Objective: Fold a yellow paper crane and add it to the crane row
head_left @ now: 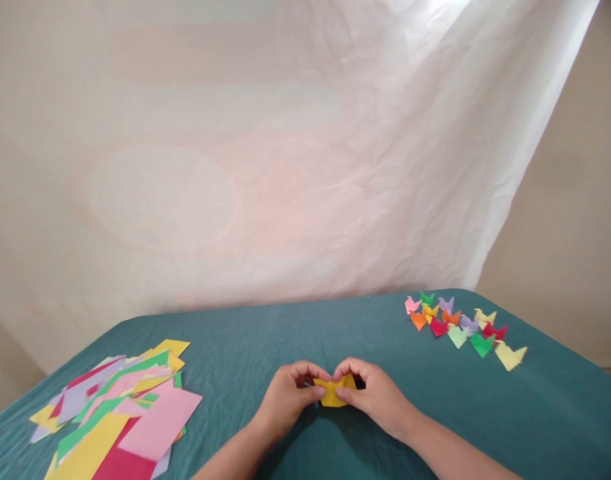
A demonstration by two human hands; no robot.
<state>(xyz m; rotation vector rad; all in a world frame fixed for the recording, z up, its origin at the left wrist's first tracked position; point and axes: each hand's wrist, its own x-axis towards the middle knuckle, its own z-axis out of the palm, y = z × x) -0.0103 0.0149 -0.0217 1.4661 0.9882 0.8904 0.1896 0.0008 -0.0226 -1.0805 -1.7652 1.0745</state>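
Observation:
Between my two hands is a small folded piece of yellow paper (pixel 331 398), held just over the table near its front middle. My left hand (pixel 294 392) pinches its left end between thumb and fingers. On the other end, my right hand (pixel 368 390) grips it the same way, thumb on the near face and fingers curled over the top. Both thumbs press on the paper close to its centre. Parts of its upper edge are hidden behind my fingers.
A dark green cloth covers the table (pixel 245 347). On the left lies a loose pile of coloured paper sheets (pixel 160 420). Several small folded paper birds (pixel 482 344) in mixed colours stand in rows at the back right. A pale hanging sheet (pixel 285 167) closes off the far side.

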